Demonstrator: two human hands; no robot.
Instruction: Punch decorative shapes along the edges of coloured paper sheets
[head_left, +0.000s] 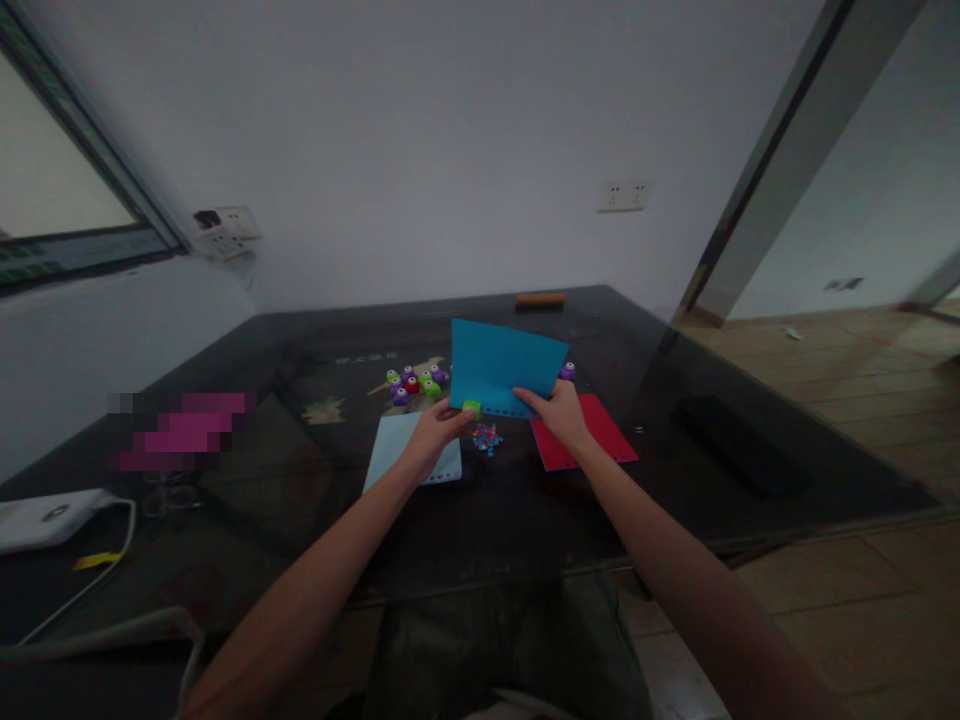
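At frame centre, left hand (433,428) pinched green punch (471,408) on blue sheet (501,368), right hand (559,412) gripping its edge; sheet could slip, skewing the hole row.

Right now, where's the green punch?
In the head view, the green punch sits in the left hand, clamped on the blue paper's lower edge, above the confetti.

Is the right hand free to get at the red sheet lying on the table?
Probably not right now: the right hand is holding the blue sheet. The red sheet lies directly under it, uncovered, so only the grip is in the way.
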